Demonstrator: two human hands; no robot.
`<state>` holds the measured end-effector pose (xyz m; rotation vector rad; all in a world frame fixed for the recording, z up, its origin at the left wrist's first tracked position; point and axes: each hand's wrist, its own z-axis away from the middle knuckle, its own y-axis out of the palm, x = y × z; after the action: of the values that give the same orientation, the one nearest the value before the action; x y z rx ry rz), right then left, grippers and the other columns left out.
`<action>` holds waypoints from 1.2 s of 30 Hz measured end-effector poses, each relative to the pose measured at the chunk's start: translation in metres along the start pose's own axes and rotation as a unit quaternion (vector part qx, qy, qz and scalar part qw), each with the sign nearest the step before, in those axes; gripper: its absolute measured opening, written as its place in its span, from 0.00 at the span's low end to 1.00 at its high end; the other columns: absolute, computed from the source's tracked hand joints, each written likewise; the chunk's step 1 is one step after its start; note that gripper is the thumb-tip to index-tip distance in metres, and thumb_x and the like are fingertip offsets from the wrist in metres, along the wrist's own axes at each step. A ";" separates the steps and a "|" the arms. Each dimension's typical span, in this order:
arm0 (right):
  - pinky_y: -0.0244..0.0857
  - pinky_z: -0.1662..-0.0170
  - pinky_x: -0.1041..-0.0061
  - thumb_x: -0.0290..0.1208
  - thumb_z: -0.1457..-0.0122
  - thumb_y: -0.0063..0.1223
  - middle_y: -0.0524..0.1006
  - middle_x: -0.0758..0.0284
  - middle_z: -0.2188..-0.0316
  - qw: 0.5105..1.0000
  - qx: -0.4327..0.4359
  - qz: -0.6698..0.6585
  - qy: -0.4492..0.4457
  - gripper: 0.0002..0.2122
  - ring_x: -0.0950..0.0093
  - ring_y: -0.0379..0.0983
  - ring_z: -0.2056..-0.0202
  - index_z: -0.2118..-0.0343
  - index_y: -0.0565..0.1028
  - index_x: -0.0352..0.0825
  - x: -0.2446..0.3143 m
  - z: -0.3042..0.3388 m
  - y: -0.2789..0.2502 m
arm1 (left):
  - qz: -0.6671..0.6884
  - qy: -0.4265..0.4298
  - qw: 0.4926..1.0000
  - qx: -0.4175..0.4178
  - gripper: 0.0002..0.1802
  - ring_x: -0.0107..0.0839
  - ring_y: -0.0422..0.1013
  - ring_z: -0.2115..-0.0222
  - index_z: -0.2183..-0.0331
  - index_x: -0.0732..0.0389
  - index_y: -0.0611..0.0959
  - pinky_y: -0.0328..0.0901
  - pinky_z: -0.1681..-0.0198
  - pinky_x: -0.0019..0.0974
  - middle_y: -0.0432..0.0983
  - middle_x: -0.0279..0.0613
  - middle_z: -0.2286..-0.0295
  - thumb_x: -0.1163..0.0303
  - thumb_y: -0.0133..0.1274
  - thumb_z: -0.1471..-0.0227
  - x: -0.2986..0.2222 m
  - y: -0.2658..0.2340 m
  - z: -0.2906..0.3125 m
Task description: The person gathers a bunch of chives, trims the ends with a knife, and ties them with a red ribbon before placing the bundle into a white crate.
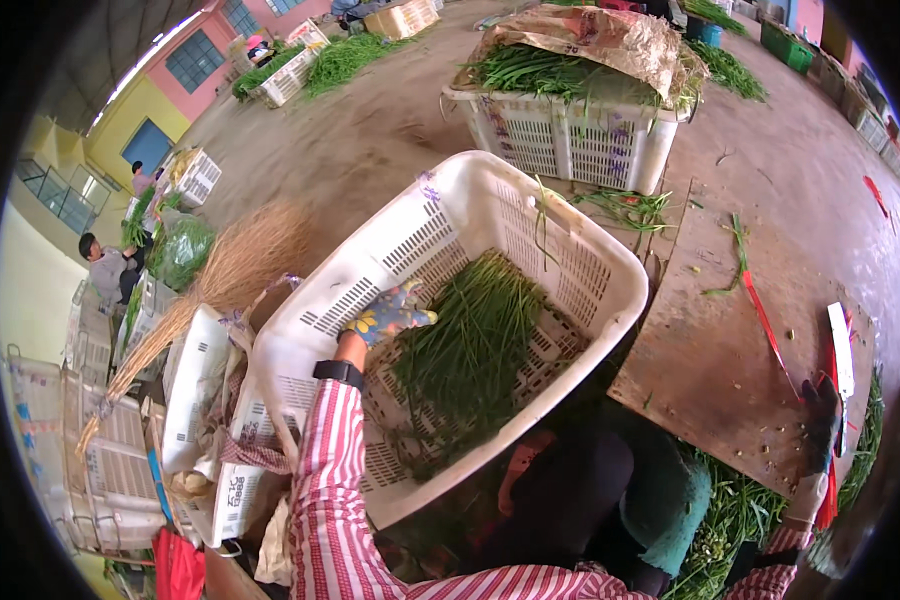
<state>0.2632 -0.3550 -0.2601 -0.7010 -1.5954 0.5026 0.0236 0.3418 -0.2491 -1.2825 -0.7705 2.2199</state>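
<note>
1 bunch of greens (pixel 475 345) on floor of white crate (pixel 365 265), approx. mid-view. Flowery-gloved L hand (pixel 388 313) inside crate, just beside greens, loosely uncurled, nothing visibly gripped. Dark-gloved R hand (pixel 822 415) at brown board (pixel 710 345), nr white strip (pixel 841 345) & red ribbon (pixel 767 325); grip unclear, can't tell.

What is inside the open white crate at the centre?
Inside the white crate, long green stalks lie on the perforated bottom, with the gloved left hand near their left edge. What lies beneath the stalks is covered.
</note>
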 end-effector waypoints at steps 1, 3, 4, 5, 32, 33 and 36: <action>0.63 0.60 0.77 0.24 0.50 0.50 0.73 0.67 0.71 0.999 -0.030 0.038 -0.013 0.06 0.75 0.69 0.65 0.68 0.71 0.31 -0.004 0.001 -0.006 | 0.000 -0.011 0.999 -0.037 0.54 0.43 0.60 0.51 0.45 0.66 0.52 0.60 0.53 0.36 0.61 0.57 0.52 0.40 0.53 0.64 0.027 0.012 -0.023; 0.63 0.60 0.77 0.24 0.50 0.50 0.73 0.66 0.71 0.995 -0.050 0.079 -0.017 0.06 0.75 0.69 0.65 0.68 0.71 0.31 -0.011 0.010 -0.022 | -0.039 -0.044 0.995 -0.075 0.59 0.47 0.57 0.49 0.45 0.68 0.50 0.55 0.48 0.38 0.57 0.60 0.50 0.38 0.54 0.67 0.041 0.039 -0.067; 0.63 0.60 0.77 0.24 0.50 0.50 0.73 0.66 0.71 0.994 -0.053 0.099 -0.015 0.06 0.75 0.69 0.65 0.68 0.71 0.31 -0.015 0.015 -0.028 | -0.083 -0.073 0.991 -0.081 0.60 0.48 0.55 0.48 0.45 0.68 0.50 0.53 0.46 0.38 0.56 0.60 0.49 0.37 0.55 0.69 0.038 0.056 -0.087; 0.63 0.60 0.77 0.24 0.50 0.50 0.73 0.66 0.71 0.993 -0.052 0.109 -0.013 0.06 0.75 0.69 0.65 0.68 0.71 0.31 -0.021 0.020 -0.032 | -0.109 -0.079 0.986 -0.095 0.64 0.47 0.55 0.48 0.45 0.69 0.49 0.52 0.46 0.37 0.56 0.60 0.49 0.35 0.55 0.72 0.053 0.070 -0.105; 0.64 0.60 0.75 0.23 0.49 0.49 0.74 0.64 0.68 0.959 -0.036 0.269 0.076 0.07 0.71 0.70 0.65 0.66 0.72 0.32 -0.002 0.075 -0.047 | -0.195 -0.047 0.975 0.096 0.43 0.38 0.62 0.56 0.46 0.64 0.55 0.56 0.52 0.37 0.70 0.51 0.64 0.49 0.51 0.56 0.101 0.222 -0.202; 0.64 0.60 0.75 0.23 0.49 0.49 0.74 0.64 0.68 0.960 -0.032 0.265 0.088 0.07 0.71 0.70 0.65 0.66 0.72 0.32 -0.018 0.073 -0.048 | -0.201 -0.036 0.972 0.117 0.42 0.38 0.63 0.57 0.46 0.64 0.55 0.57 0.52 0.37 0.70 0.51 0.64 0.49 0.51 0.56 0.091 0.224 -0.200; 0.64 0.60 0.74 0.23 0.49 0.49 0.74 0.64 0.68 0.958 -0.041 0.275 0.068 0.07 0.71 0.70 0.65 0.66 0.72 0.32 -0.016 0.082 -0.059 | -0.144 -0.019 0.980 0.139 0.42 0.38 0.64 0.59 0.47 0.65 0.56 0.58 0.54 0.37 0.71 0.51 0.65 0.49 0.51 0.57 0.106 0.203 -0.187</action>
<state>0.1746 -0.4024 -0.2437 -1.2283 -1.2877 0.7740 0.1167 0.3037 -0.5271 -0.9328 -0.5913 2.0361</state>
